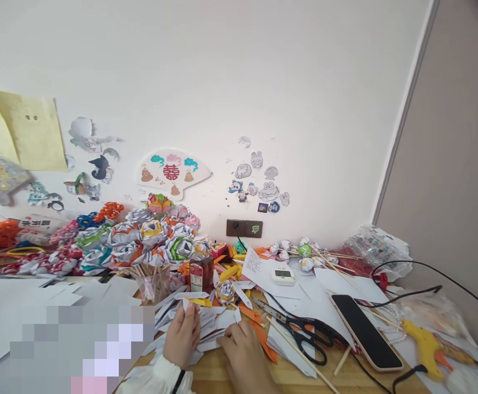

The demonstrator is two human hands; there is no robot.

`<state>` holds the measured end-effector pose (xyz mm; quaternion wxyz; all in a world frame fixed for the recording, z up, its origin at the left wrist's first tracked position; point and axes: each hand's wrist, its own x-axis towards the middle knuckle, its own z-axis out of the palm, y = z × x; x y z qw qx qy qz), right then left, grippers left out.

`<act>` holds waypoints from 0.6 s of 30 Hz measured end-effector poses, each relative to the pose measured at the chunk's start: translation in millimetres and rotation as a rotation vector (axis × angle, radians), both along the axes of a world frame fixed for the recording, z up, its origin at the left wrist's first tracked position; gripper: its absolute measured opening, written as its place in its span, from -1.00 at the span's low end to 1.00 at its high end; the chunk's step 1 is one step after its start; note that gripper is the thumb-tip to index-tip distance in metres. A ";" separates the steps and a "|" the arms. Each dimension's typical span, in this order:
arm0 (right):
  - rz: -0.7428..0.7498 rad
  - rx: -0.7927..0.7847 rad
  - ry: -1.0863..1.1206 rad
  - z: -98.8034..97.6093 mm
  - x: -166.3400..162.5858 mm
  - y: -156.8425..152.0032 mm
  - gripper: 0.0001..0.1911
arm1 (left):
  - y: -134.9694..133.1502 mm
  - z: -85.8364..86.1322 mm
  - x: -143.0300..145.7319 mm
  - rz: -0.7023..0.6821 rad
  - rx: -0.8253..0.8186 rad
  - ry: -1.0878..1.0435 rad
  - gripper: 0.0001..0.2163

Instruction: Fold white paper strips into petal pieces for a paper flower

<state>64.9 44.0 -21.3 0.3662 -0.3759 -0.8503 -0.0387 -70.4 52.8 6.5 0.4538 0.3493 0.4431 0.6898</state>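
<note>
Thumb and fingers of my left hand (182, 335) pinch a folded white paper piece (186, 302); yellow paper shows beside its tip. To its right, my right hand (242, 350) reaches in with curled fingers, fingertips down among loose folded white paper strips (211, 345). Whether a strip is between those fingers is hidden by the hand. Just beyond the hands lies a rolled paper flower (224, 292) in white and yellow. Orange paper strips (266, 342) lie right of my right hand.
Large black-handled scissors (304, 331), a phone (368, 331) and a yellow glue gun (424, 347) with a cable lie at right. A white timer (283, 277) rests on paper. Behind are a dark red box (201, 273), a cup of sticks (150, 284) and heaped paper flowers (152, 232).
</note>
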 end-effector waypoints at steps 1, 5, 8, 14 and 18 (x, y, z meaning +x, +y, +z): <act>-0.015 0.004 -0.003 -0.3 0.2 0.7 -0.77 | 0.9 -1.8 0.7 -0.007 -0.001 -0.001 -0.69; -0.051 0.010 -0.026 -2.9 -0.1 5.6 -0.80 | 5.1 -6.8 -0.5 -0.005 0.011 0.000 -0.66; -0.062 0.040 -0.017 -6.5 -0.4 10.3 -0.84 | 6.9 -5.5 -4.5 0.020 0.027 0.004 -0.65; -0.074 -0.092 0.199 -7.0 6.9 11.3 -0.82 | 4.8 0.9 -5.9 0.017 0.028 0.021 -0.64; -0.026 -0.195 0.451 -7.1 8.1 7.5 -0.79 | -1.1 -1.6 9.1 -0.054 -0.010 0.035 -0.64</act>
